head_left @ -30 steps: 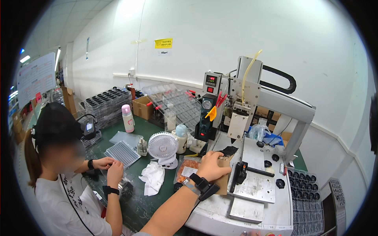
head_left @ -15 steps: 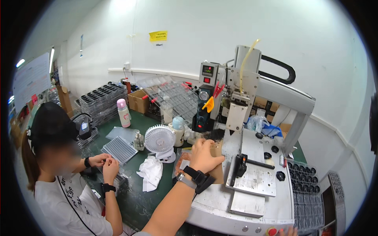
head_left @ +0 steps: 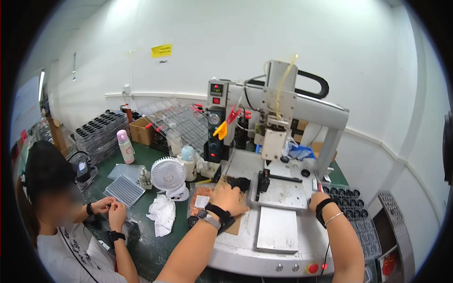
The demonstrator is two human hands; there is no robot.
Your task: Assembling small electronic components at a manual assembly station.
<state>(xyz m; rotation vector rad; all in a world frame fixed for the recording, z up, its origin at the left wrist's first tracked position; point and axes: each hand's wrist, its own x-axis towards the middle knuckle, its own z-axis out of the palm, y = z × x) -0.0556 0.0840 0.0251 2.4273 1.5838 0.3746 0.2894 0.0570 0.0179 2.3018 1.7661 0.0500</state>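
My left hand (head_left: 229, 200) rests over a flat piece of brown cardboard (head_left: 233, 227) on the left of a desktop machine's base. Its thumb is spread away from the fingers, whose tips reach toward a dark clump (head_left: 239, 182) on the cardboard. My right hand (head_left: 319, 202) is at the right side of the base, fingers curled in beside a small red-and-white tube-like item (head_left: 315, 184); whatever they hold is hidden. Between my hands lies a metal fixture plate (head_left: 283, 195) carrying a black clamp-like bar (head_left: 278, 178), under the machine's head (head_left: 274, 144).
Left of the machine are a bag of copper-coloured bits (head_left: 200, 198), a white fan (head_left: 169, 174), a crumpled cloth (head_left: 161, 214) and a grey tray (head_left: 124, 190). A co-worker (head_left: 61, 203) works at far left. Trays of black round parts (head_left: 351, 212) stand on the right.
The view has swung right. My right hand has risen from the lower edge to the base's right side. The cardboard, raised beside my left hand before, now lies flatter under it.
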